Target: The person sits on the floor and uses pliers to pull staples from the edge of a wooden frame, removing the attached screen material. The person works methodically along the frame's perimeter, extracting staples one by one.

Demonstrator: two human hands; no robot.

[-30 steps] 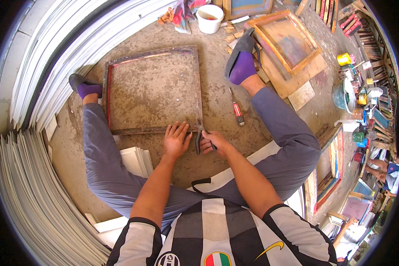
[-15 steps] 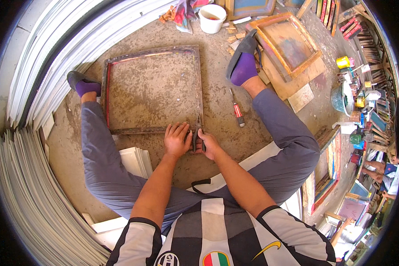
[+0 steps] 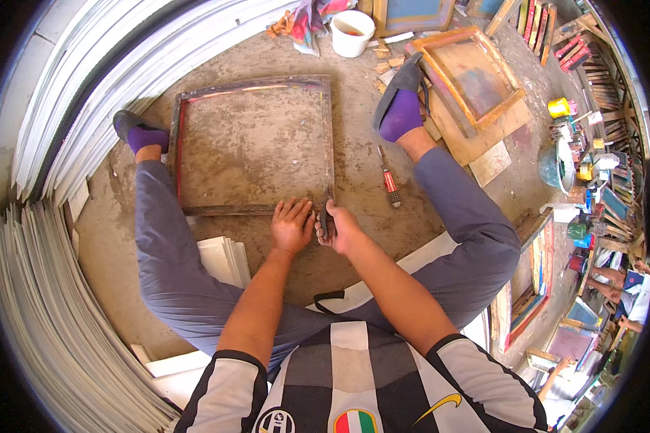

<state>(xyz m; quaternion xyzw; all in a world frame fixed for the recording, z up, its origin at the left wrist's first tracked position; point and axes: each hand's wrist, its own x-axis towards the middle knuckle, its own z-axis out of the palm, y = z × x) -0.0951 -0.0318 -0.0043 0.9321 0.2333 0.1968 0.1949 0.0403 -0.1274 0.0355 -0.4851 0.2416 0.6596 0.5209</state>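
Observation:
A worn wooden frame (image 3: 227, 211) lies flat on the floor between my legs, its middle bare of any panel. Over its near bar, close to the near right corner, my left hand (image 3: 292, 228) rests with fingers stretched flat. Closed around the dark handles of pliers (image 3: 324, 221) is my right hand (image 3: 344, 229). The pliers' jaws are at the frame's near right corner; what they grip there is too small to make out. A screwdriver (image 3: 390, 186) with a red and black handle lies on the floor to the right of the frame.
Tall stacks of thin white sheets (image 3: 58, 317) line the left side. At the far side stand a white bucket (image 3: 352, 36) and an orange-brown frame (image 3: 477, 76) lying on boards. Paint pots (image 3: 558, 108) and tools crowd the right, where another person's arm (image 3: 554, 377) shows.
My right hand has squeezed the pliers' handles, which stood spread before, closer together. My left hand stays on the frame's near bar, and the whole view has shifted slightly.

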